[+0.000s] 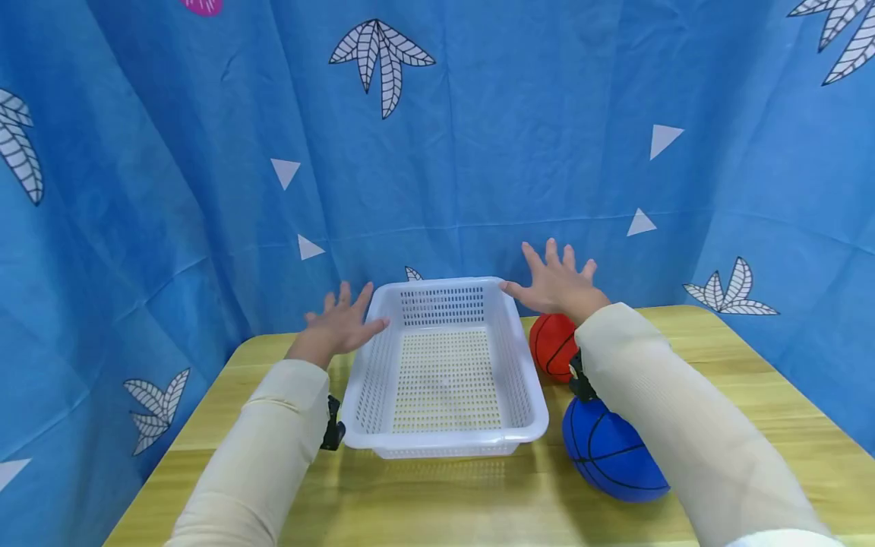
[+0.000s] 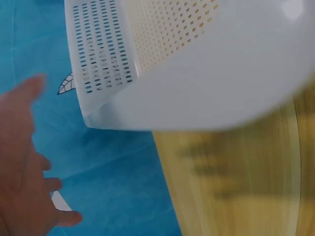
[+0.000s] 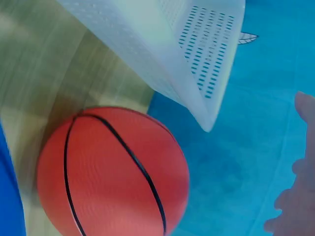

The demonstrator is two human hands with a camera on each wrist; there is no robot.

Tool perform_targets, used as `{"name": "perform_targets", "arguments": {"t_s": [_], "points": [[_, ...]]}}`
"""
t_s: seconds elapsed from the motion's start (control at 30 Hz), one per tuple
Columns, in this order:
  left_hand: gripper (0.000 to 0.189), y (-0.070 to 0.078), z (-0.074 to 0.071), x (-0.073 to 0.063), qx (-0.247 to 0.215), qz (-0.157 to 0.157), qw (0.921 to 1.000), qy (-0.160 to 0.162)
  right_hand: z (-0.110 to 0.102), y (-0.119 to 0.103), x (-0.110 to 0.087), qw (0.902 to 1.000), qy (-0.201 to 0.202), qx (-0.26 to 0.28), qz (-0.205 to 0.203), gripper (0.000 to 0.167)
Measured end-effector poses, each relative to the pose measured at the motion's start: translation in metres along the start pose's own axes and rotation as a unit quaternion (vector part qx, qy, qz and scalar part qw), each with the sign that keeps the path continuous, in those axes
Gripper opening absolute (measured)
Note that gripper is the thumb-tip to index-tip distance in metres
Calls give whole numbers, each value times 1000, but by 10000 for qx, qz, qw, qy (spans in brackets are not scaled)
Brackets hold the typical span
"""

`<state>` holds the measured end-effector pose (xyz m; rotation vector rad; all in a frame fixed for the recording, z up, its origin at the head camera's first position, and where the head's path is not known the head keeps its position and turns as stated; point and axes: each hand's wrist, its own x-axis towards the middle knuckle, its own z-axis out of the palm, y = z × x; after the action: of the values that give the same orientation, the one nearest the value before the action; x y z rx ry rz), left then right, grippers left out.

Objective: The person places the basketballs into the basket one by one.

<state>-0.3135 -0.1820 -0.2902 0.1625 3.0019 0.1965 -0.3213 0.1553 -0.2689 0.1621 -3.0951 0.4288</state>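
Note:
A white perforated plastic basket [image 1: 444, 439] stands on the table, with nothing inside it. My left hand [image 1: 338, 327] is spread beside its left rim, thumb toward the rim; the left wrist view shows the hand [image 2: 24, 172] apart from the basket [image 2: 172, 103]. Over at the far right corner, my right hand [image 1: 555, 281] has its fingers spread and holds nothing. Below that hand sits a red ball [image 1: 550, 346] with black lines, partly hidden by the sleeve. A blue ball [image 1: 608, 452] lies nearer, partly covered by the right forearm.
The wooden table [image 1: 444, 509] has its far edge close to a blue curtain [image 1: 513, 137] with leaf and triangle prints. Both balls lie to the right of the basket. In the right wrist view the red ball [image 3: 113, 172] sits near the table's edge.

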Motion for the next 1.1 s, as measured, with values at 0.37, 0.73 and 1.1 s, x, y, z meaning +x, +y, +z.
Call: {"name": "perform_targets", "arguments": {"t_s": [0.37,0.73,1.1], "points": [[78,-20,5,-12,-849,118,9961,-185,-25,32,-26,9997,-66,131,-186,84],[62,-32,30,-26,-2253,-82,9733,430,-30,75,-54,9983,-100,358,-451,79],[43,-35,61,-53,-4689,-437,8799,628,-14,112,-98,9929,-163,979,-648,79]]}}
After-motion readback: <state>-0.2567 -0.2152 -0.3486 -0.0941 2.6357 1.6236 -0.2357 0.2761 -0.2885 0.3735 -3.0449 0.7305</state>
